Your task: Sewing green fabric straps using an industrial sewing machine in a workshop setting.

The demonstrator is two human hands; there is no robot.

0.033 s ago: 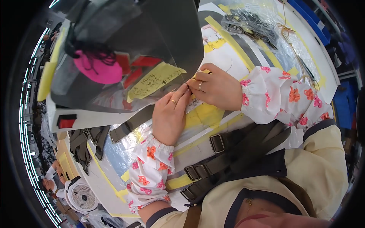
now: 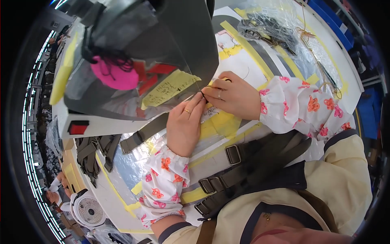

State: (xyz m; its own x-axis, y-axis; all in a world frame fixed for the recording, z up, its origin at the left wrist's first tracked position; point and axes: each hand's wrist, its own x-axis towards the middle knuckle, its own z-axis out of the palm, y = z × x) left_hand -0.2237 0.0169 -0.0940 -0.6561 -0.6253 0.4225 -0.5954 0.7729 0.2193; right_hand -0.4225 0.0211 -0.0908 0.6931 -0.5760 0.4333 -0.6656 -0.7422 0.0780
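My left hand [image 2: 185, 128] and my right hand [image 2: 235, 95] meet at the fingertips, just beside the lower right edge of a large dark grey machine housing [image 2: 199, 36]. Both pinch at a tiny dark spot, too small to name. A thin line like a thread runs down along the housing toward it. Against the fingers of my right hand shows a slim dark and yellowish object, mostly hidden. Below the hands, dark olive webbing straps [image 2: 268, 158] with metal buckles [image 2: 233, 154] lie across my front and the table edge.
The housing carries a pink pad [image 2: 115, 74] and handwritten yellow tape [image 2: 170, 88]. More dark straps [image 2: 88, 156] lie left on the taped white table [image 2: 115, 217]. A clear bag of dark parts [image 2: 268, 28] is at the far right. A white fan [image 2: 88, 209] and another person [image 2: 55, 195] are left.
The housing with its pink pad appears shifted slightly right in the picture. Both hands sit a little farther right and stay together at the fingertips.
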